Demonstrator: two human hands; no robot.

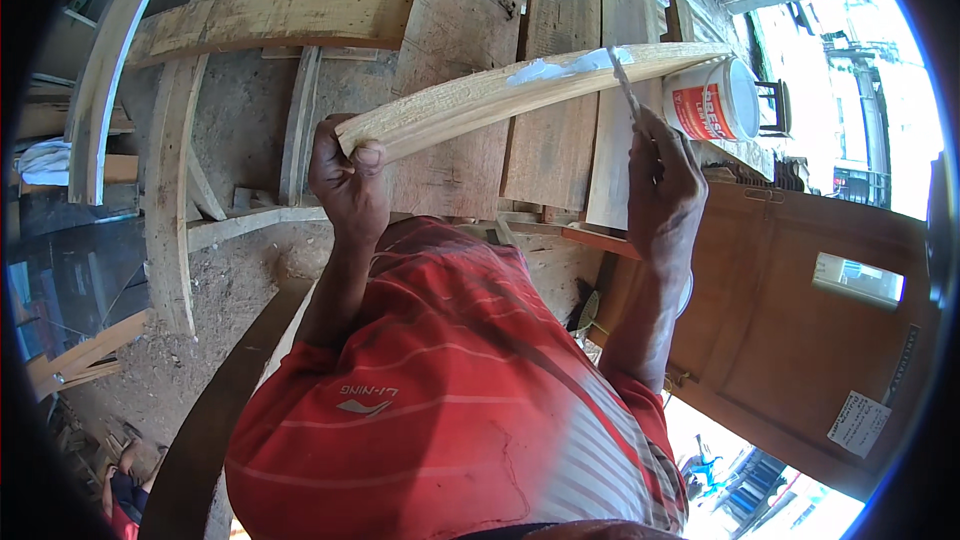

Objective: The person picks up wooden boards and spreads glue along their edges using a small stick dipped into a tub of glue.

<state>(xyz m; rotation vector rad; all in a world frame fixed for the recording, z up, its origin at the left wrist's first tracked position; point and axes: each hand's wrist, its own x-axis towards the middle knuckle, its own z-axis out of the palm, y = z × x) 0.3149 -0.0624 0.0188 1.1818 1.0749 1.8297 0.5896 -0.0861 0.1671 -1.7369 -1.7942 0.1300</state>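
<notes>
My left hand [352, 185] grips the left end of a long, pale wooden board [450, 108], thumb on its near edge. The board slants up to the right, and its far end is beside a white bucket [742, 100] with a red label. A smear of white putty [568, 67] lies along the board's upper face, right of its middle. In my right hand [665, 180] is a thin, whitish putty knife [624, 85], closed between fingers and thumb. Its blade touches the board at the right end of the putty. The handle is mostly hidden by my fingers.
Wide planks [450, 70] form a bench under the board. At left stand timber frame pieces [172, 170] and a crossbeam [270, 22]. To the right is a brown door panel [760, 330] with a small opening. Another person [125, 485] is at the lower left.
</notes>
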